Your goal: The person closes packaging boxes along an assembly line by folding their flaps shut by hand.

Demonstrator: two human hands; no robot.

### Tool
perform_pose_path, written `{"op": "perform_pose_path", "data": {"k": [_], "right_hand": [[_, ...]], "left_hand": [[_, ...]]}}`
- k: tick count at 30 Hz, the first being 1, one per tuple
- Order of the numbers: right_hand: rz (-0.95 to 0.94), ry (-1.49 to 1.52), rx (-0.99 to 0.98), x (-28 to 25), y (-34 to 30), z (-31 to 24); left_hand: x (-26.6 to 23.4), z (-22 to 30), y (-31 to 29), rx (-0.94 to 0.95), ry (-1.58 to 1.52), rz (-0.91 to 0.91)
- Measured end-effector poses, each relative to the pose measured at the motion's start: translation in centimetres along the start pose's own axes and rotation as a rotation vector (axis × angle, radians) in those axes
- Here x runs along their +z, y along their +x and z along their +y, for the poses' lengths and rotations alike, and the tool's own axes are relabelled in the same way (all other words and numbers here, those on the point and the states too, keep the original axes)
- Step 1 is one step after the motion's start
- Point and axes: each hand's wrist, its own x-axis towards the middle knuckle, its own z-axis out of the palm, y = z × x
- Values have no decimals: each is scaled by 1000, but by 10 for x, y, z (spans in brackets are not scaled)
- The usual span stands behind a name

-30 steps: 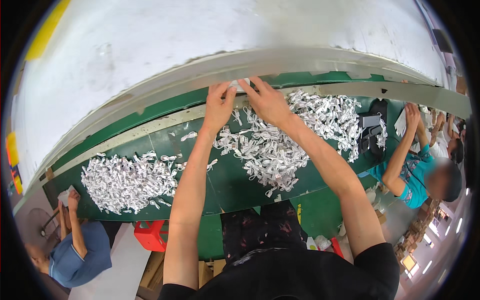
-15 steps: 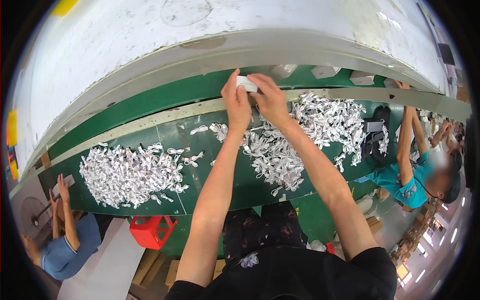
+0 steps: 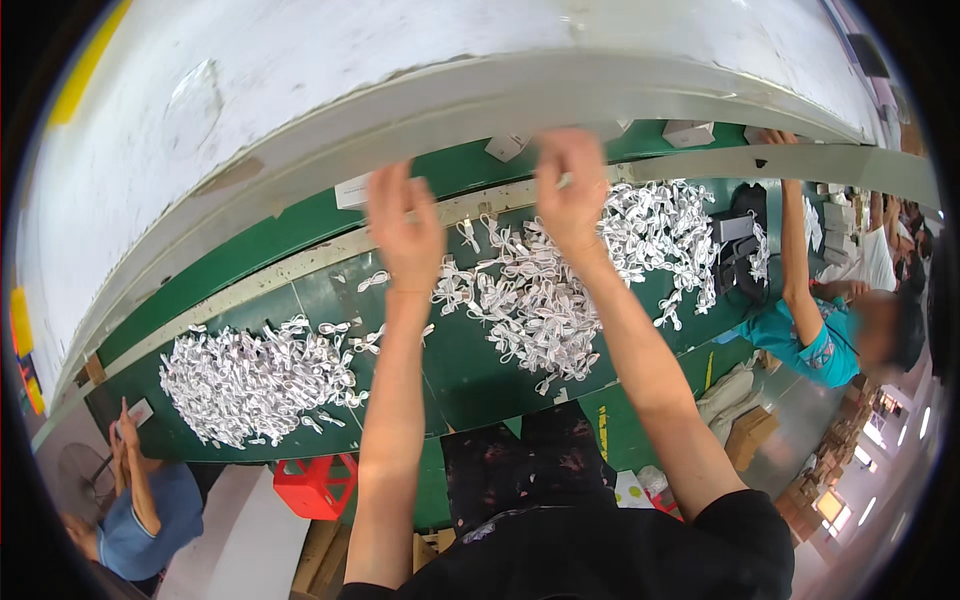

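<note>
My left hand (image 3: pixel 403 228) is over the near edge of the raised green strip, its fingers stretched out and slightly blurred. Just left of those fingers lies a small white box (image 3: pixel 350 192), partly behind them; I cannot tell if they touch. My right hand (image 3: pixel 572 190), smeared by motion, is farther right at the same strip, with its fingers bent. Between its thumb and fingers is a small pale spot that I cannot make out. Below my right hand spreads a heap of white coiled cables (image 3: pixel 545 315). Another cable heap (image 3: pixel 260 385) lies left of my left arm.
More white boxes (image 3: pixel 688 133) stand on the green strip (image 3: pixel 290 232). A pale rail (image 3: pixel 330 247) divides it from the green table (image 3: pixel 460 390). Black items (image 3: pixel 738 245) lie at the right. Co-workers sit at both ends. A red stool (image 3: pixel 315 487) stands below.
My hands have moved apart, from both holding a white box together. A white box now lies beside my left hand; my right hand has moved right. The view has shifted slightly.
</note>
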Motion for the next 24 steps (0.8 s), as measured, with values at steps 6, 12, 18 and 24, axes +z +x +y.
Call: {"op": "perform_pose_path", "data": {"k": [6, 12, 18, 24], "right_hand": [[-239, 50, 367, 15, 38, 47], [-415, 28, 356, 47, 37, 63], [-396, 175, 454, 65, 34, 74], [-434, 135, 578, 81, 35, 76]], "left_hand": [[91, 25, -1, -392, -499, -213], [108, -12, 7, -311, -420, -269], [100, -16, 5, -445, -468, -321], [101, -9, 5, -419, -437, -253]]}}
